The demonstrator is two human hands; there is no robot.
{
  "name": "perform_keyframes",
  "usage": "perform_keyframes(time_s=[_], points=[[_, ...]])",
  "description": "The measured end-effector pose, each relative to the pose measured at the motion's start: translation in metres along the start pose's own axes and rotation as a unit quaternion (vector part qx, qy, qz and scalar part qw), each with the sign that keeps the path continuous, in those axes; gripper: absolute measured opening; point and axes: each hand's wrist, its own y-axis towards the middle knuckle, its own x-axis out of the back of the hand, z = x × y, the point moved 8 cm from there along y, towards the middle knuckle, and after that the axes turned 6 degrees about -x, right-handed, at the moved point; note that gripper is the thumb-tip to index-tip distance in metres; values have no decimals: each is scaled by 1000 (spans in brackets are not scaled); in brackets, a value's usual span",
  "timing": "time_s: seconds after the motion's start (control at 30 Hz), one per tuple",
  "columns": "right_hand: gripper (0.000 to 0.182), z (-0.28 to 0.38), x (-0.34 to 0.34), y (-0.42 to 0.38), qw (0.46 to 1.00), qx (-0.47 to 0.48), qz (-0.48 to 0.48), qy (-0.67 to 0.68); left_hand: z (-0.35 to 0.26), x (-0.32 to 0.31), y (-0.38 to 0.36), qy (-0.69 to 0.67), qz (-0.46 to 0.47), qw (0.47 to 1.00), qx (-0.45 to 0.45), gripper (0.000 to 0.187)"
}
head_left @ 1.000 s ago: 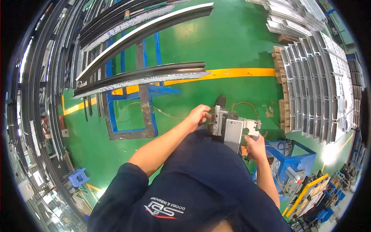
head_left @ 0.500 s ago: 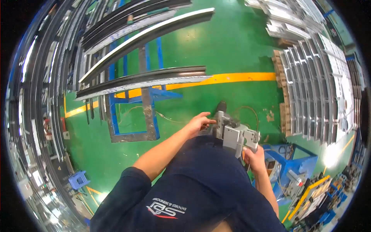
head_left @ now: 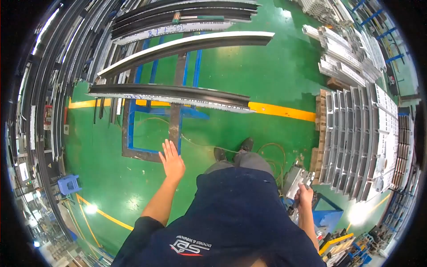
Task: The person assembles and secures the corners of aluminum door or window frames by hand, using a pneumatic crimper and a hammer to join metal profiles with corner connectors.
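Observation:
My left hand (head_left: 173,163) is stretched out with its fingers extended, holding nothing, above the green floor near the front corner of a blue and dark metal trestle (head_left: 175,129). Down at my right side, my right hand (head_left: 305,196) is wrapped round the handle of a boxy grey metal hand tool (head_left: 294,178). Part of the tool is blurred and its lower end is hard to make out. A long dark profile (head_left: 191,94) with a pale lower face lies across the trestle, beyond my left hand. Farther off lies another profile (head_left: 187,44) with a white upper edge.
A thin hose (head_left: 282,153) loops over the floor beside my shoes (head_left: 246,144). To the right, stacked silver profiles (head_left: 356,138) stand by a wooden pallet (head_left: 318,129). A blue metal stand (head_left: 328,216) is behind my right hand. Racks of long profiles (head_left: 42,89) line the left.
My left hand has come away from the tool and moved left, fingers now extended. My right hand has carried the tool from in front of my body to my right side.

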Motion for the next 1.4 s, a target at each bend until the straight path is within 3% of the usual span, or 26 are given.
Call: perform_keyframes(time_s=[0.13,0.23,0.3,0.37,0.43,0.5,0.57,0.63,0.7,0.77,0.87,0.93,1.0,1.07,1.13,1.23,1.4], points=[[28,-19,22,37,999,-33,12,-30,-10,5,-26,29,53,998,12,82],[31,-45,16,68,991,-103,43,80,-24,35,-44,24,88,996,12,77],[41,-61,20,83,984,-138,5,116,-31,58,-49,20,116,993,14,73],[43,-71,15,98,985,-154,-11,72,-44,91,-36,-21,29,999,15,68],[33,-69,14,107,995,-87,2,-47,-64,111,-2,-57,-12,998,-35,65],[21,-27,1,73,997,-48,11,-66,-104,132,37,-107,-40,990,-84,62],[20,0,-6,59,997,-21,7,-69,-165,139,79,-266,21,952,-149,53],[18,40,-17,36,999,-2,25,-22,-243,139,109,-301,79,916,-255,45],[17,92,-23,-4,1000,-3,-8,-28,-306,100,127,-373,239,850,-283,50],[21,124,-30,-35,994,-17,60,85,-359,62,134,-416,323,794,-304,59],[25,173,-35,-96,987,27,59,147,-424,50,140,-462,320,755,-338,67],[25,188,-37,-125,982,45,71,169,-456,66,140,-579,363,660,-312,55],[20,192,-45,-140,969,91,129,190,-464,89,147,-572,375,660,-311,47],[18,189,-52,-148,968,93,125,197,-464,109,150,-563,383,666,-306,40],[15,187,-59,-152,969,93,119,197,-451,117,158,-504,325,750,-278,33],[14,177,-63,-146,963,83,147,211,-446,119,162,-483,238,771,-340,34],[13,185,-71,-148,968,89,151,178,-441,114,165,-452,232,788,-348,30]])
